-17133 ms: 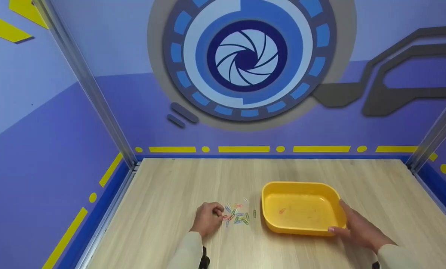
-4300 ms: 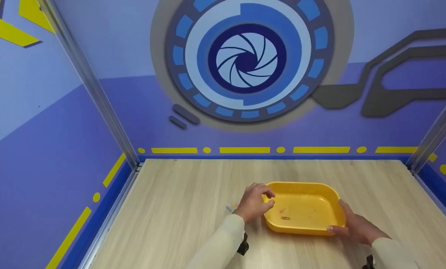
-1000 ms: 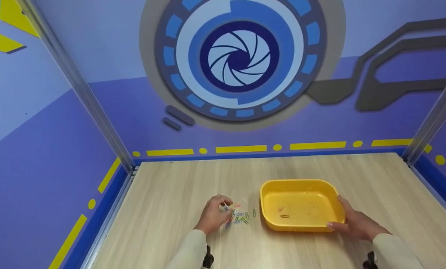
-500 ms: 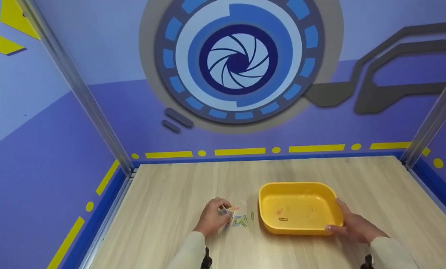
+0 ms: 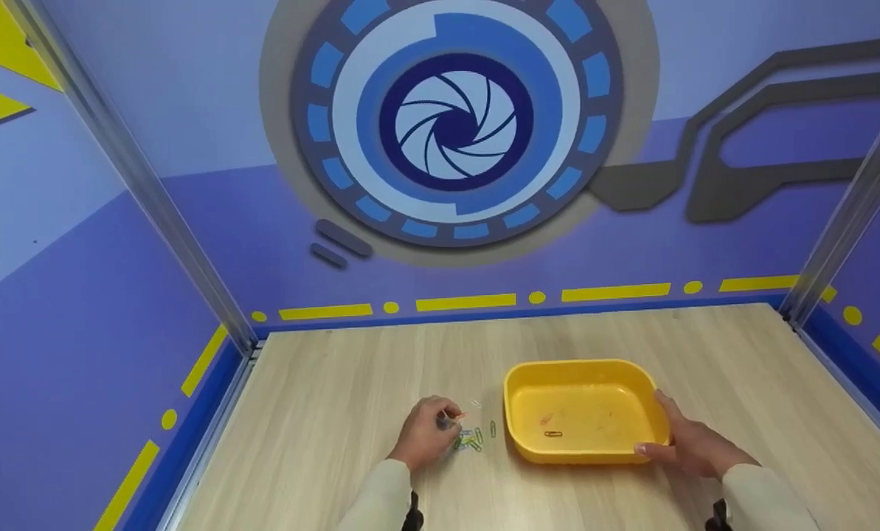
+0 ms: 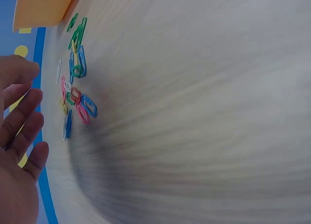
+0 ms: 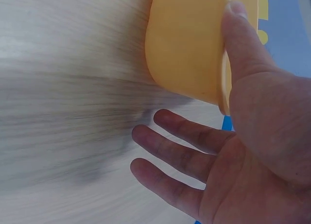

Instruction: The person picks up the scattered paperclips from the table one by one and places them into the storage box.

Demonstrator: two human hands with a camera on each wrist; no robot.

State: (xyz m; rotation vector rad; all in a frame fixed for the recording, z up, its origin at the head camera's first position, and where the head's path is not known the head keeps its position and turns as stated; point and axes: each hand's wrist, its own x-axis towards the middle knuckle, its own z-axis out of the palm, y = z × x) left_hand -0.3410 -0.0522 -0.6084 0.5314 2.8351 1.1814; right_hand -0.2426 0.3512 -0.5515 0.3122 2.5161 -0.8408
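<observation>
My left hand hovers over the left side of several coloured paper clips on the table. In the left wrist view, its loosely bent fingers are apart from the paper clips, with nothing visible between them. The thumb and index finger lie close together there, and the index tip is partly hidden. My right hand grips the right end of a yellow plastic tray. Its thumb lies on the rim, while three fingers extend free below the tray. Two paper clips show inside the tray.
The wooden table reaches back to a printed blue wall, with metal posts at the corners. A single green paper clip lies between the pile and the tray. A pale one lies behind the pile.
Seventeen seconds ago the tray showed one orange clip; by four seconds ago a darker one lay beside it. My left hand has since returned to the pile. The right hand keeps its hold.
</observation>
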